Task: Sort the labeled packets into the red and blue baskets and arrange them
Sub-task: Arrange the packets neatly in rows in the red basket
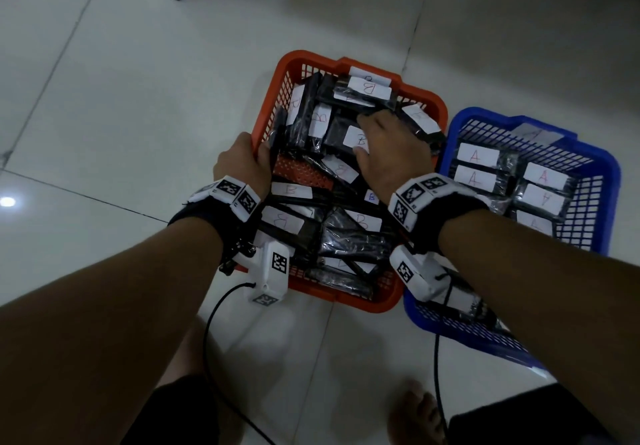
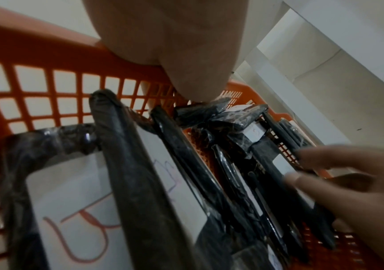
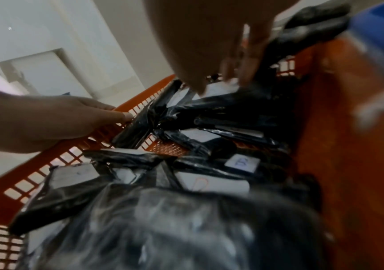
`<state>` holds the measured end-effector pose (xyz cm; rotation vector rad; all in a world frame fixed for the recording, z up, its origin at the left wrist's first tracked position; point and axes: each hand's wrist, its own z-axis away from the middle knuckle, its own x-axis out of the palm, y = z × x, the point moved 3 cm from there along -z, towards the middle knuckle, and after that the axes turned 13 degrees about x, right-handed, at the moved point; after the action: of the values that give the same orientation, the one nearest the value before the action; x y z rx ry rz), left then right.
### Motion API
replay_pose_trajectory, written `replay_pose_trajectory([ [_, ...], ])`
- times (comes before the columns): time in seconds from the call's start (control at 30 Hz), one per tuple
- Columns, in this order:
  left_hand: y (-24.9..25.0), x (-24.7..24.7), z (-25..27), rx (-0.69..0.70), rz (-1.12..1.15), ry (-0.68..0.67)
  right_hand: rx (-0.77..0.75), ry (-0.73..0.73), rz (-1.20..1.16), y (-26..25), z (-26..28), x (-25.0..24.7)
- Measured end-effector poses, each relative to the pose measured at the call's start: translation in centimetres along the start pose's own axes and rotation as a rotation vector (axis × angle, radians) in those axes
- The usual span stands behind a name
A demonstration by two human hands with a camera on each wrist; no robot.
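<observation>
The left hand (image 1: 242,164) grips the left rim of the red plastic mesh basket (image 1: 429,101) on the tiled floor (image 1: 138,98), thumb inside. The right hand (image 1: 391,143) lies with loosely spread fingers on the black plastic-wrapped packets labelled B (image 1: 346,236) heaped inside, gripping none. Just right, touching it, the blue plastic mesh basket (image 1: 609,174) holds the black packets labelled A (image 1: 540,181) in rows.

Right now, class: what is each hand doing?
Left hand: grips the red basket rim.
Right hand: fingers spread, resting on the B packets, gripping nothing.
</observation>
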<state>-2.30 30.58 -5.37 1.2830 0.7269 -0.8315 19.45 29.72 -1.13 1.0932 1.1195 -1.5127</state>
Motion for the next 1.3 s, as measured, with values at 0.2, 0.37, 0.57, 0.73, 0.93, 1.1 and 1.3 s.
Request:
replay_pose_trajectory([
  [0.2,2.5,-1.3,-0.4,0.279,-0.042,0.145,0.01,-0.067,0.165,-0.2,-0.8,0.1],
  [0.37,6.8,-1.2,-0.8,0.699,-0.027,0.023,0.007,-0.052,-0.033,0.6,0.8,-0.7],
  [0.57,8.9,2.8,-0.8,0.78,-0.267,-0.548,0.083,-0.21,-0.34,3.5,2.2,-2.1],
  [0.73,9.0,4.3,-1.2,0.815,-0.418,-0.587,0.05,-0.487,-0.292,4.5,3.2,-1.2],
  [0.93,8.7,4.6,-1.1,0.743,-0.457,-0.634,-0.031,-0.486,-0.27,3.3,3.9,0.1],
  [1.1,8.5,3.1,-1.4,0.552,-0.274,-0.69,0.057,-0.594,-0.341,3.3,4.2,1.5],
  [1.3,8.7,0.8,-1.8,0.438,-0.003,-0.626,0.162,-0.62,-0.548,2.3,3.8,1.5],
])
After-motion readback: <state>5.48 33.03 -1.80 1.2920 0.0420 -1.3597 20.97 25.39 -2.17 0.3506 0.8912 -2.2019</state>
